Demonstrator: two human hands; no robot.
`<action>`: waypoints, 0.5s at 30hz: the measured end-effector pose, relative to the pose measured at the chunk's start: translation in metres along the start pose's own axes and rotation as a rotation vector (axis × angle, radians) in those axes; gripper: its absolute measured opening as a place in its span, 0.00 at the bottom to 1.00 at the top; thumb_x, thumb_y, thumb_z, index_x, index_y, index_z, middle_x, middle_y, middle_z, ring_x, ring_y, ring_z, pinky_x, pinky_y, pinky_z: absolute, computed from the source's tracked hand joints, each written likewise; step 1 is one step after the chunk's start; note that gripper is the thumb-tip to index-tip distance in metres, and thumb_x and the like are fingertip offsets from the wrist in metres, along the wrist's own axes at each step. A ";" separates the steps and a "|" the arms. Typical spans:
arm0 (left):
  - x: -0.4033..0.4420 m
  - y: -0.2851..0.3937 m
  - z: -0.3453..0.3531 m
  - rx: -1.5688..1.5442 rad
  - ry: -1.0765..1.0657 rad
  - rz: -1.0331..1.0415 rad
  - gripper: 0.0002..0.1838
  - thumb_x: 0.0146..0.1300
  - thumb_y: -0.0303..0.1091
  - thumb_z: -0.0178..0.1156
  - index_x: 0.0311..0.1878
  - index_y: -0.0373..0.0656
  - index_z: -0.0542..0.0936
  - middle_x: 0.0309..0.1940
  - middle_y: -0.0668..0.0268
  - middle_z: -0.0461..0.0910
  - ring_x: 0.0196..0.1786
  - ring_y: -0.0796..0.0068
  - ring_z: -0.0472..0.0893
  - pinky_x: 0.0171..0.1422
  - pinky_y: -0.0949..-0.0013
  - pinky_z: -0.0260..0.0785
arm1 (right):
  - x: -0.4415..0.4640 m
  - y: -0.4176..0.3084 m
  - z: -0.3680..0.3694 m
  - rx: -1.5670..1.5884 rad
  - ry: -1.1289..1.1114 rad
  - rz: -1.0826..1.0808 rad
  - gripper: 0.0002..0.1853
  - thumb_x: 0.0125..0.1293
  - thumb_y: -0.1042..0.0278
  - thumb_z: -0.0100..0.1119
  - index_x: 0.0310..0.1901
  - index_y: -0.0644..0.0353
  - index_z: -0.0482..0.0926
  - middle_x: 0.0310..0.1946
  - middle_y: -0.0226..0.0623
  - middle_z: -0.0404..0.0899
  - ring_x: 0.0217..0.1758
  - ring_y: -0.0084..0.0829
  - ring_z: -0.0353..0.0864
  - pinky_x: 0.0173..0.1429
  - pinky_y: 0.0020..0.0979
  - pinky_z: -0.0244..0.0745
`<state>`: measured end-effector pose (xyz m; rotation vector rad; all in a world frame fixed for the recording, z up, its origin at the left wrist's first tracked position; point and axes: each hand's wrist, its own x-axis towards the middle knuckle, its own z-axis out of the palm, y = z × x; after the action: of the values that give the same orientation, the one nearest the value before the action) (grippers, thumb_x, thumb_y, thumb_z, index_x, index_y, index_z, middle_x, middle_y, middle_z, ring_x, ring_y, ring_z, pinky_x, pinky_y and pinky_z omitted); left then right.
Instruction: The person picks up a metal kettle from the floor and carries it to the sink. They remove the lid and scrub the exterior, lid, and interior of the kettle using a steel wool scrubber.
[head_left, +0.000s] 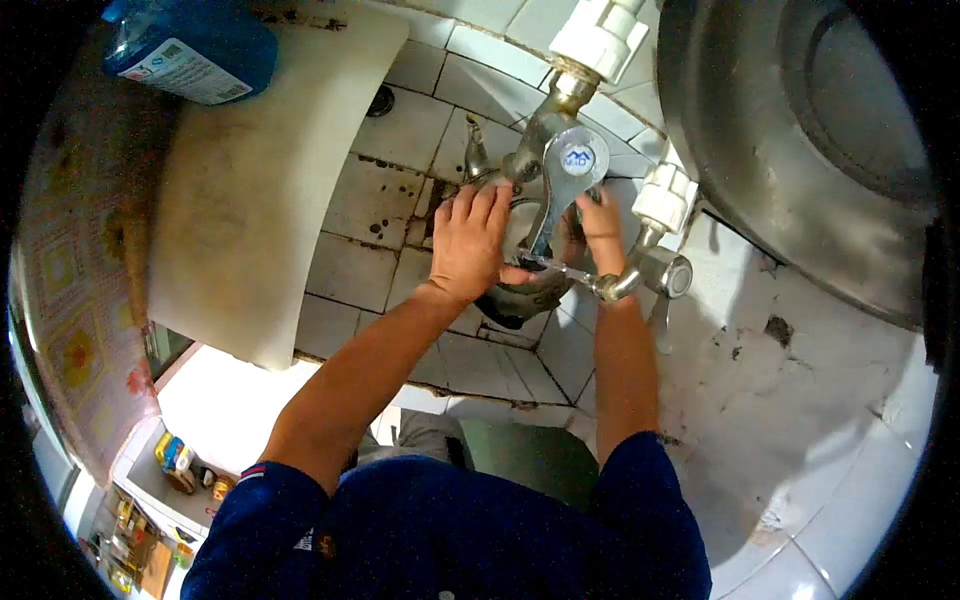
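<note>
A shiny metal kettle (530, 300) with a curved spout (475, 148) sits in a tiled sink (360, 200), below the taps. My left hand (468, 240) grips its left side, fingers over the top and thumb toward the opening. On the opposite side my right hand (602, 228) holds the kettle, its fingers partly hidden by the pipework. A lever tap (572, 175) with a blue logo hangs over the kettle and covers part of it. From the lower tap (622, 283), what looks like a clear stream of water runs left to the kettle's opening.
A large metal basin (780, 130) leans at the upper right. To the left lie a pale board (250, 200) and a blue bottle (195, 60) with a label. White pipe fittings (600, 40) come down from above. Several small jars (180, 465) stand at the lower left.
</note>
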<state>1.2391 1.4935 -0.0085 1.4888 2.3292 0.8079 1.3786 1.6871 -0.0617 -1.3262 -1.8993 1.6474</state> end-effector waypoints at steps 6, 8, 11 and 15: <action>-0.001 -0.002 0.008 -0.010 -0.042 -0.034 0.70 0.21 0.67 0.75 0.72 0.40 0.62 0.62 0.62 0.68 0.66 0.56 0.67 0.67 0.49 0.59 | -0.006 -0.037 0.029 -0.505 0.069 -0.195 0.16 0.67 0.60 0.61 0.50 0.62 0.80 0.47 0.44 0.83 0.53 0.43 0.80 0.59 0.40 0.72; -0.003 -0.005 0.015 -0.007 0.007 -0.003 0.69 0.22 0.68 0.74 0.72 0.40 0.63 0.62 0.62 0.69 0.66 0.56 0.67 0.66 0.49 0.60 | -0.011 -0.058 0.017 -0.192 0.019 0.080 0.17 0.67 0.65 0.59 0.51 0.70 0.76 0.52 0.53 0.79 0.52 0.44 0.79 0.56 0.41 0.72; -0.003 -0.007 0.017 -0.019 0.060 0.021 0.69 0.22 0.68 0.74 0.72 0.40 0.63 0.62 0.62 0.69 0.66 0.55 0.67 0.65 0.50 0.60 | -0.064 0.037 0.013 -0.208 0.283 -0.351 0.17 0.69 0.64 0.61 0.52 0.69 0.76 0.54 0.51 0.79 0.53 0.43 0.79 0.60 0.40 0.72; 0.000 -0.007 0.016 -0.009 0.040 0.025 0.72 0.21 0.68 0.75 0.74 0.40 0.59 0.63 0.56 0.70 0.66 0.50 0.68 0.67 0.48 0.61 | -0.074 0.023 0.024 -0.233 0.416 -0.369 0.19 0.69 0.61 0.63 0.56 0.65 0.77 0.54 0.47 0.79 0.55 0.41 0.78 0.62 0.38 0.71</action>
<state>1.2418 1.4960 -0.0251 1.5141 2.3371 0.8613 1.4106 1.6124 -0.0654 -1.1908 -1.9621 0.9155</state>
